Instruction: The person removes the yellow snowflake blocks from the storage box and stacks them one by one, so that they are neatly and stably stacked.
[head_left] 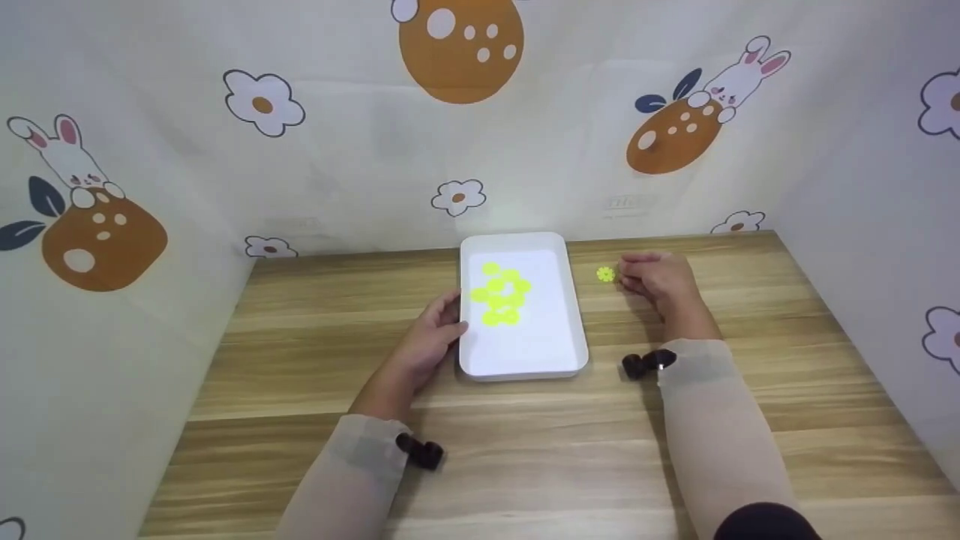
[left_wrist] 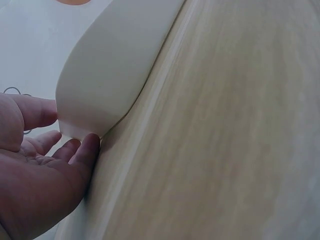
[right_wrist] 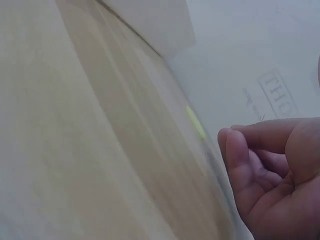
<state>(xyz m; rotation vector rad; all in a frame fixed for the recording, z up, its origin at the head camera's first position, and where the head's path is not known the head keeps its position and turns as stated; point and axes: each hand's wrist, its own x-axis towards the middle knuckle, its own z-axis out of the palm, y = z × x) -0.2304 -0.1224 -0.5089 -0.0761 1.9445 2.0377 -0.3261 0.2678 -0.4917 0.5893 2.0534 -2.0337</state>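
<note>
A white rectangular tray lies on the wooden table, with several bright yellow flower-shaped pieces grouped in its left half. My left hand holds the tray's left side, thumb at the rim; in the left wrist view, fingers rest against the white wall. To the right of the tray, one yellow flower piece is just off the fingertips of my right hand. The right wrist view shows that piece edge-on, a small gap from the curled fingers and thumb, which meet at their tips.
The wooden table meets a cloth wall printed with flowers and rabbits just behind the tray. Side walls stand to the left and right. Small black wrist cameras sit on both sleeves.
</note>
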